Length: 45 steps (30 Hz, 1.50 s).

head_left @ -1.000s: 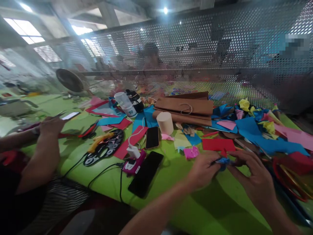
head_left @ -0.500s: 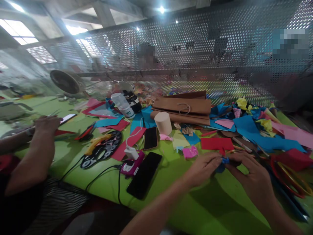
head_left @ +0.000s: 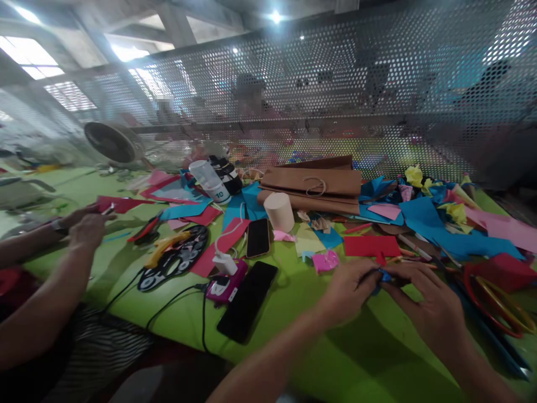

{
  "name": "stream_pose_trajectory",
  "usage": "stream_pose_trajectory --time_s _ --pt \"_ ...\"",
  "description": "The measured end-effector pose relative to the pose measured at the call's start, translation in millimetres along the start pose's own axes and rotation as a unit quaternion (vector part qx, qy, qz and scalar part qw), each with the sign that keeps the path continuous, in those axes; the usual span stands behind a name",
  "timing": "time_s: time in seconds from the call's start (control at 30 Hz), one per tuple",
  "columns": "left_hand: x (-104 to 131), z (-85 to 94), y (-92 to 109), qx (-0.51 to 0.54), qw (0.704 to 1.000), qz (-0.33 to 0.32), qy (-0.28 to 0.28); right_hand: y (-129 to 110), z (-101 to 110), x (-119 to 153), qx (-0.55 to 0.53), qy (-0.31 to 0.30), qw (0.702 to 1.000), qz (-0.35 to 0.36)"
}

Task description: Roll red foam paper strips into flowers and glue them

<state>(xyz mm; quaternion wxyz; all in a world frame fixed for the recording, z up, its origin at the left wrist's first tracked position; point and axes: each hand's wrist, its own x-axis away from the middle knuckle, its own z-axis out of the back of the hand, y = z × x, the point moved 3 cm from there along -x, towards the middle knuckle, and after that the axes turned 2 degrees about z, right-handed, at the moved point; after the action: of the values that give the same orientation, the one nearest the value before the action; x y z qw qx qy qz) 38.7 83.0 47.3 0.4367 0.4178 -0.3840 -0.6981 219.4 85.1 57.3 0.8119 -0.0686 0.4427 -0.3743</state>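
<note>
My left hand and my right hand meet at the right of the green table, fingertips pinched on a small crumpled piece of blue paper. A bit of red shows just above it; whether it is joined to the blue piece I cannot tell. Behind my hands lies a flat red paper strip. A crumpled pink paper piece rests left of my left hand. Red-handled scissors lie to the right of my right hand.
Left of my arm are a black phone, a purple power adapter, another phone and a yellow glue gun. Folded brown paper and a cream roll stand behind. A co-worker's hands hold red paper at far left.
My fingers have shifted slightly around the blue paper, which stays in about the same spot. At the left, the co-worker's hands have lifted red paper off the table.
</note>
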Motion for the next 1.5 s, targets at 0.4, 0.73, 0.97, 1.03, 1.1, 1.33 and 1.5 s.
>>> stream_pose_trajectory --time_s 0.4,0.73,0.97,1.03,1.1,1.33,1.5 --pt "-1 1.1 5 -0.085 0.996 -0.023 0.007 7 -5 4 0.011 -0.03 0.999 -0.014" --pt "3 1.7 15 -0.114 0.993 -0.019 -0.017 7 -6 6 0.023 -0.065 0.997 -0.033" --pt "1 2.8 17 -0.147 0.987 0.045 -0.046 13 -8 7 0.006 -0.052 0.998 -0.04" --pt "1 4.4 15 -0.158 0.984 0.071 -0.043 15 -8 6 -0.003 -0.049 0.998 -0.037" --pt "1 4.7 14 -0.174 0.98 0.081 -0.045 15 -7 4 -0.002 -0.04 0.999 -0.033" --pt "0 -0.3 11 -0.211 0.974 0.052 -0.057 9 -3 1 0.02 -0.014 1.0 0.018" --pt "0 -0.1 12 -0.203 0.976 0.05 -0.065 12 -5 3 -0.014 -0.033 0.998 -0.052"
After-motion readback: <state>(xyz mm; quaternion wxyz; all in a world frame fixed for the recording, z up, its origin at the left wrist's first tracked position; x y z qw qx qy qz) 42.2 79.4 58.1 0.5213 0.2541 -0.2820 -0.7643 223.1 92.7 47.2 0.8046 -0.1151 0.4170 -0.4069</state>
